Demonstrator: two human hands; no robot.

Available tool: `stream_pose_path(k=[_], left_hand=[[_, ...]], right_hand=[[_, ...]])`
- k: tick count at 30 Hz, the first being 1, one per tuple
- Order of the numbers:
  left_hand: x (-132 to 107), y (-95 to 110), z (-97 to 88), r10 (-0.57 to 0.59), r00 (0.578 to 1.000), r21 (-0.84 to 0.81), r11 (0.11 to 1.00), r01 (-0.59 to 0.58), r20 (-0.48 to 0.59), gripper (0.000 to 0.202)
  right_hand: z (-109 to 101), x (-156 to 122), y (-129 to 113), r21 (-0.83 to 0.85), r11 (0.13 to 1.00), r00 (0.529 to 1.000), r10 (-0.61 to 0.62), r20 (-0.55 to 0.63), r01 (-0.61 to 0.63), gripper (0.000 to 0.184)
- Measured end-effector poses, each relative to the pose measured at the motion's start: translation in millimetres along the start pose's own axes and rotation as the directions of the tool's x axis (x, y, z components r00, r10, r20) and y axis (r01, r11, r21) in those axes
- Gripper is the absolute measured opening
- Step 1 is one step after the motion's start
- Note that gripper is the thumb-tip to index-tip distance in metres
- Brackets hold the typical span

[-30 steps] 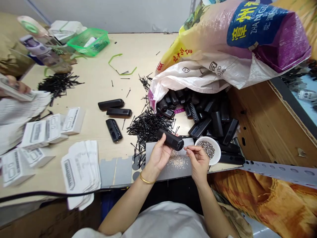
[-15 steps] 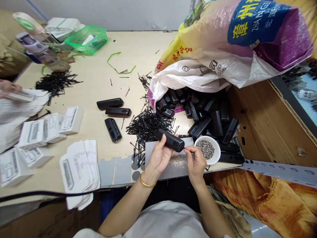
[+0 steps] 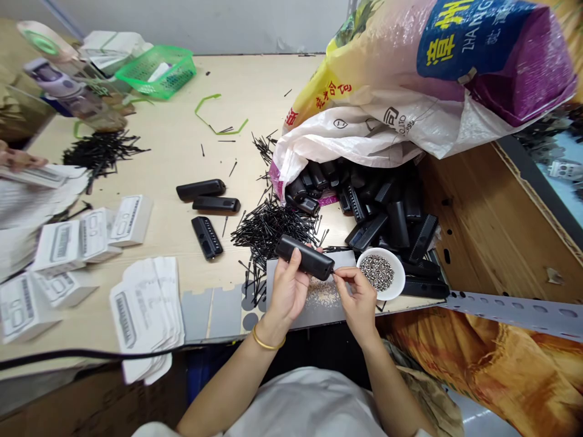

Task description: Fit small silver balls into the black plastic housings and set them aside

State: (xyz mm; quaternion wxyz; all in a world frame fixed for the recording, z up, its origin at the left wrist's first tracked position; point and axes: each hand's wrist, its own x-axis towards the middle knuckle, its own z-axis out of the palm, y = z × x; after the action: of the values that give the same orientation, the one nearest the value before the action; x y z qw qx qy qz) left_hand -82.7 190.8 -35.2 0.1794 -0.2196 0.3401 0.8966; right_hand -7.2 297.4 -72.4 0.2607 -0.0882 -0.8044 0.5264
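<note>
My left hand (image 3: 288,291) is closed around a black oblong plastic case (image 3: 306,257), thumb on its upper face. The case tilts down toward the right. At its right end, my right hand (image 3: 357,303) pinches with thumb and fingertips; whatever is between them is too small to make out. Close by on the right stands a white bowl (image 3: 399,285) of small shiny metal parts (image 3: 376,272). Under the hands lies a grey sheet (image 3: 334,312) scattered with tiny pale bits. A pile of thin black sticks (image 3: 276,227) spreads just behind the left hand.
Many black cases (image 3: 398,226) spill from a large printed sack (image 3: 364,91) at right. Three more cases (image 3: 207,238) lie left of centre. Further left are white boxes (image 3: 132,221), flat cartons (image 3: 146,303), a green basket (image 3: 157,73) and another person's hand (image 3: 20,159).
Both hands and the held case have shifted slightly left. The right fingertips are still at the case's end, and the view has moved a little.
</note>
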Motion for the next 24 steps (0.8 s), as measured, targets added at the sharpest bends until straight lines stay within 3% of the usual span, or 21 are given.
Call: stream_pose_path(k=[3, 6, 12, 18, 24], left_hand=[[1, 3, 3.9, -0.095, 0.994, -0.037, 0.995, 0.093, -0.056, 0.011], [0, 5, 9.2, -0.146, 0.986, -0.06, 0.988, 0.141, -0.084, 0.018], [-1, 6, 13.6, -0.143, 0.984, -0.08, 0.988, 0.135, -0.11, 0.019], [1, 5, 15.0, -0.158, 0.982, -0.091, 0.985, 0.148, -0.108, 0.021], [3, 7, 16.4, -0.183, 0.972, -0.125, 0.978, 0.166, -0.146, 0.023]], right_hand=[[4, -1, 1, 0.181, 0.975, 0.991, 0.132, -0.023, -0.126, 0.011], [6, -1, 3, 0.253, 0.954, 0.984, 0.175, -0.028, -0.163, 0.014], [6, -2, 9, 0.164, 0.979, 0.991, 0.129, -0.025, -0.123, 0.012], [10, 5, 6, 0.347, 0.899, 0.959, 0.285, 0.0, -0.267, 0.023], [9, 9, 0, 0.387, 0.888, 0.959, 0.282, -0.031, -0.249, 0.023]])
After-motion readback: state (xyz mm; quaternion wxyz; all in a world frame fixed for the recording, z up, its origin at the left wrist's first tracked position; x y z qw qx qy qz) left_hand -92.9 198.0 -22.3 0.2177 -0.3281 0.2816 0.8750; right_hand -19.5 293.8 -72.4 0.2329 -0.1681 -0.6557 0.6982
